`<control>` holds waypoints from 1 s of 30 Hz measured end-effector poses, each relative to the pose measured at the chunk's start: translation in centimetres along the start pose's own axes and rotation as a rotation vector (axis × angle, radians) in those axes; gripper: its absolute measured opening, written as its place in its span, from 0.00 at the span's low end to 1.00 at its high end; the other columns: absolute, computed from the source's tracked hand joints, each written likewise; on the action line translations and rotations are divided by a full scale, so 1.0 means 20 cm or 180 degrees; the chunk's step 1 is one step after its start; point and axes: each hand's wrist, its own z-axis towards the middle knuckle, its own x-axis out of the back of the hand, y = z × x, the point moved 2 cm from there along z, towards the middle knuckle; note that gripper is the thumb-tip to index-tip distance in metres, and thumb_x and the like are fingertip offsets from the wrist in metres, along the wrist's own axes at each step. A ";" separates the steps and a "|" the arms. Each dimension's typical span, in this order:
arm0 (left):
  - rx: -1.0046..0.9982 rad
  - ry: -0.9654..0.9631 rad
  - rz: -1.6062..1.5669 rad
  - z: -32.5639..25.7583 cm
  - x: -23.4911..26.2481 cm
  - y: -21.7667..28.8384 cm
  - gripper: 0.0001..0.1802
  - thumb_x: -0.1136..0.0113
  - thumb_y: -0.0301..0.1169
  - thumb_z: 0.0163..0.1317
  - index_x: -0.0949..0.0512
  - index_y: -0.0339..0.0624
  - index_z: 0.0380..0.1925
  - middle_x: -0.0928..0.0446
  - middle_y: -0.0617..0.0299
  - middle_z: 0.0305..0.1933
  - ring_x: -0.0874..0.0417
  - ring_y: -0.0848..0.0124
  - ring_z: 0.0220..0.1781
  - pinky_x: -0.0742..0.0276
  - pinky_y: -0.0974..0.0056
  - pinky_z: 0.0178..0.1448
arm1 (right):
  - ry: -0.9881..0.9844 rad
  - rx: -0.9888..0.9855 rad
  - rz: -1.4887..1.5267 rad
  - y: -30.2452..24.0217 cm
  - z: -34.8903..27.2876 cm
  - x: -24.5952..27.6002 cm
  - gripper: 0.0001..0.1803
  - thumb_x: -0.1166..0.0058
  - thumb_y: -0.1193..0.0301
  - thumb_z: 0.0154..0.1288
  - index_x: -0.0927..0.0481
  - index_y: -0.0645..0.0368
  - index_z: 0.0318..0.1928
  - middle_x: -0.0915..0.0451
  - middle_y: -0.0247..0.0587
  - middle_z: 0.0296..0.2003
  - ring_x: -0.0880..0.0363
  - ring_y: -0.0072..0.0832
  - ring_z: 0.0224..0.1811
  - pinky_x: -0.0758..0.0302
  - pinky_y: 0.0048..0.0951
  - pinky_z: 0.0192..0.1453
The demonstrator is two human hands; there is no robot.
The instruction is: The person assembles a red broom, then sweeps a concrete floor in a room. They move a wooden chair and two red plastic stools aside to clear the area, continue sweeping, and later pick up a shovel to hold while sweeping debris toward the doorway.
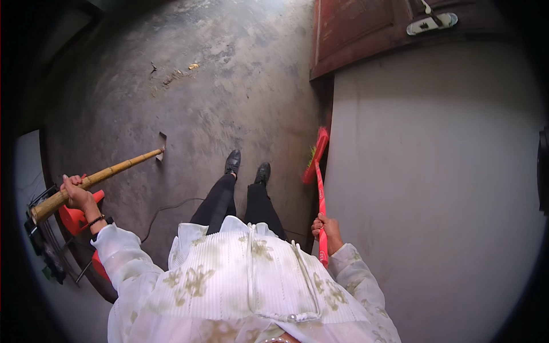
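My left hand [78, 194] is wrapped round a thick bamboo pole [117, 168] at the left. The pole slants away from me to a small flat metal head [162, 147], at or close to the floor; what kind of tool it is I cannot tell for sure. On the right, my right hand [327, 230] grips the red handle of a broom [321, 188]. Its head, with red and yellow-green bristles, points away from me beside the pale panel or wall at the right. Between the two tools are my dark shoes [233, 162] on the concrete floor.
Small debris [173, 77] and a yellowish scrap [193, 66] lie on the stained floor ahead. A dark cable [166, 211] curves across it. An orange-red plastic object [73, 220] and dark clutter [48, 251] are at left. The brown door [366, 34] is at far right, above a pale surface [429, 148].
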 end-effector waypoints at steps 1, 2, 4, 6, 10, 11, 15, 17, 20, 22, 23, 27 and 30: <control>-0.0097 -0.0040 0.0014 0.00 0.00 0.00 0.16 0.47 0.25 0.58 0.41 0.46 0.17 0.41 0.67 0.16 0.38 0.75 0.19 0.39 0.70 0.25 | -0.0156 -0.0060 0.0103 -0.06 0.03 -0.06 0.11 0.53 0.71 0.61 0.35 0.57 0.22 0.34 0.32 0.17 0.36 0.20 0.14 0.40 0.21 0.14; -0.0195 -0.0081 0.0041 0.01 0.00 -0.01 0.16 0.47 0.24 0.58 0.41 0.46 0.16 0.41 0.67 0.16 0.38 0.75 0.19 0.39 0.70 0.25 | 0.0167 0.0097 -0.0031 -0.13 0.07 -0.11 0.11 0.53 0.71 0.61 0.35 0.57 0.22 0.34 0.32 0.16 0.36 0.21 0.14 0.40 0.22 0.14; -0.0181 -0.0009 -0.0006 0.02 0.01 -0.02 0.15 0.48 0.24 0.59 0.40 0.46 0.17 0.41 0.67 0.16 0.39 0.76 0.19 0.40 0.70 0.25 | 0.0333 0.0195 -0.0158 -0.30 0.16 -0.23 0.11 0.54 0.72 0.60 0.35 0.57 0.22 0.35 0.33 0.15 0.36 0.22 0.13 0.40 0.23 0.14; -0.0241 0.0050 -0.0019 0.03 0.02 -0.03 0.15 0.48 0.24 0.58 0.40 0.46 0.17 0.42 0.67 0.16 0.39 0.76 0.19 0.40 0.71 0.25 | 0.0735 0.0610 -0.0471 -0.50 0.33 -0.43 0.10 0.53 0.73 0.59 0.35 0.58 0.22 0.35 0.35 0.13 0.36 0.25 0.12 0.38 0.26 0.14; -0.0171 0.0107 0.0106 0.04 0.03 -0.05 0.14 0.49 0.25 0.59 0.41 0.48 0.19 0.43 0.68 0.16 0.42 0.77 0.18 0.45 0.72 0.24 | 0.0061 0.1132 -0.1164 -0.72 0.73 -1.00 0.06 0.56 0.78 0.58 0.36 0.60 0.25 0.35 0.38 0.16 0.38 0.25 0.11 0.40 0.25 0.13; -0.0115 0.0113 0.0042 0.05 0.03 -0.06 0.14 0.49 0.26 0.60 0.41 0.48 0.19 0.44 0.68 0.16 0.43 0.77 0.18 0.45 0.72 0.24 | 0.0356 0.0835 -0.1042 -0.68 0.81 -1.13 0.05 0.57 0.80 0.57 0.36 0.60 0.26 0.35 0.38 0.16 0.37 0.26 0.12 0.40 0.26 0.13; -0.0171 0.0283 0.0021 0.04 0.03 -0.06 0.15 0.50 0.28 0.60 0.41 0.47 0.17 0.45 0.68 0.15 0.44 0.77 0.18 0.45 0.72 0.25 | 0.0304 0.0690 -0.0927 -0.39 0.86 -1.54 0.05 0.57 0.83 0.54 0.37 0.61 0.29 0.34 0.38 0.17 0.33 0.28 0.16 0.36 0.29 0.16; -0.0181 0.0317 0.0108 0.02 0.02 -0.06 0.16 0.49 0.28 0.60 0.41 0.47 0.16 0.45 0.68 0.15 0.44 0.77 0.18 0.45 0.71 0.25 | 0.0244 0.0778 -0.1235 -0.24 0.76 -1.66 0.06 0.56 0.83 0.54 0.37 0.61 0.29 0.35 0.37 0.17 0.32 0.29 0.15 0.34 0.29 0.16; -0.0262 0.0222 0.0107 -0.01 -0.02 -0.03 0.16 0.49 0.28 0.60 0.41 0.47 0.16 0.44 0.68 0.15 0.44 0.76 0.18 0.44 0.71 0.26 | -0.0880 0.0150 -0.0971 -0.22 0.61 -1.77 0.07 0.55 0.80 0.57 0.38 0.60 0.28 0.35 0.34 0.17 0.34 0.24 0.14 0.36 0.24 0.15; -0.0234 0.0269 0.0125 -0.01 -0.04 -0.02 0.16 0.50 0.28 0.60 0.41 0.47 0.16 0.44 0.68 0.15 0.43 0.76 0.18 0.44 0.71 0.26 | -0.1329 -0.0050 -0.0681 -0.38 0.53 -1.72 0.08 0.56 0.76 0.61 0.39 0.58 0.26 0.37 0.31 0.17 0.37 0.20 0.14 0.38 0.20 0.14; -0.0223 0.0272 0.0106 -0.02 -0.04 -0.02 0.16 0.50 0.28 0.60 0.41 0.47 0.15 0.44 0.68 0.15 0.43 0.76 0.18 0.44 0.71 0.26 | -0.1468 -0.0571 -0.0235 -0.48 0.49 -1.64 0.10 0.57 0.74 0.63 0.40 0.57 0.25 0.38 0.30 0.17 0.39 0.18 0.14 0.39 0.18 0.13; -0.0205 0.0279 0.0096 0.00 -0.02 -0.03 0.16 0.50 0.29 0.60 0.41 0.47 0.15 0.44 0.67 0.14 0.43 0.76 0.19 0.44 0.70 0.27 | -0.1794 -0.1370 0.0982 -0.69 0.30 -1.12 0.14 0.60 0.68 0.67 0.41 0.55 0.23 0.42 0.27 0.17 0.44 0.15 0.15 0.42 0.16 0.14; -0.0237 0.0194 0.0113 0.02 0.02 -0.05 0.16 0.50 0.29 0.60 0.40 0.46 0.14 0.43 0.66 0.14 0.43 0.76 0.19 0.44 0.70 0.26 | -0.1228 -0.1008 0.0724 -0.66 0.25 -0.78 0.11 0.59 0.69 0.66 0.39 0.55 0.25 0.42 0.27 0.17 0.43 0.15 0.16 0.42 0.15 0.14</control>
